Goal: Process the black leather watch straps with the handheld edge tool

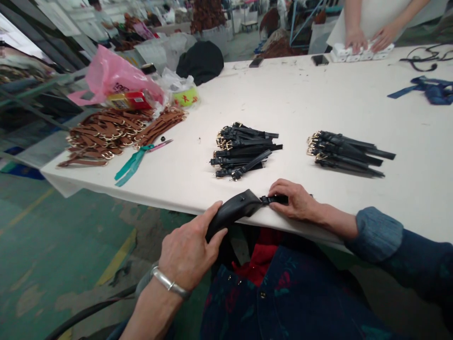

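A black leather strap [235,208] lies across the front edge of the white worktable [300,94], its wide end projecting toward the person and its narrow end resting on the tabletop. The left hand [187,250] grips the wide end, with the fingers curled over the leather and the thumb side toward the wearer. A silver bangle [170,283] encircles the left wrist. The right hand [295,200] lies lower and flatter, its fingers curved and pressed over the narrow end. This two-point hold appears to keep the strap taut, with the table edge acting as a firm bearing.

Beyond the hands lie two piles of black straps [242,151] [345,151], their metal buckles gathered at the left, an arrangement that keeps each pile compact. Further left lies a heap of brown straps with gold-coloured buckles [106,137], near a teal ribbon [131,165]. At the far side, a co-worker's hands [370,40] rest on a row of white boxes [357,53].
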Demonstrator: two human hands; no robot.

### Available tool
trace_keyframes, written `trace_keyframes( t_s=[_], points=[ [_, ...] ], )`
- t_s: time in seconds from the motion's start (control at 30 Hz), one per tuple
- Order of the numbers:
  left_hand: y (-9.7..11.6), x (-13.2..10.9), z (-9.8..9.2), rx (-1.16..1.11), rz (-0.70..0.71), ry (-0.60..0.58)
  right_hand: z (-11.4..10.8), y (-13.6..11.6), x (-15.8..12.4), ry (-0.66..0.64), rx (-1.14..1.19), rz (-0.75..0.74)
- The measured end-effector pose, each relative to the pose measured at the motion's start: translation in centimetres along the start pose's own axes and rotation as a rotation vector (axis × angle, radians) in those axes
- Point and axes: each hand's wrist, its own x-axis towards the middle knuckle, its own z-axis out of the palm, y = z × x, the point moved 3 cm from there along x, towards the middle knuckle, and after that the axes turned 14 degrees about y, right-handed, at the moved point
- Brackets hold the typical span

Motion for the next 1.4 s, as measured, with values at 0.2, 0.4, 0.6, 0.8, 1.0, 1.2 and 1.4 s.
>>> trace_keyframes(
  t_s=[0.2, 0.4, 0.6, 0.8, 1.0, 1.2, 1.4],
  points=[
    [1.5, 1.8, -0.5, 0.035, 0.055, 0.003, -0.4, 0.1, -0.1, 0.019, 0.043, 0.002],
    [1.9, 1.8, -0.3, 0.019, 0.029, -0.042, -0.2, 0.1, -0.3, 0.037, 0.021, 0.017],
    [0.7, 0.9, -1.4, 0.083, -0.039, -0.161, 0.0, 0.2, -0.2, 0.043, 0.053, 0.016],
    [1.8, 1.6, -1.1, 0.079, 0.012, -0.115, -0.5, 0.1, -0.1, 0.026, 0.051, 0.016],
    [1.4, 1.2, -0.8, 0.04, 0.02, -0.075, -1.3, -0.2, -0.4, -0.021, -0.029, 0.022],
    [1.2, 1.2, -0.6, 0.034, 0.018, -0.085, -0.8, -0.8, -0.4, 0.069, -0.08, 0.01],
    [1.0, 0.9, -0.9, 0.042, 0.021, -0.089, 0.1, -0.9, -0.3, 0.057, -0.141, 0.004]
  ],
)
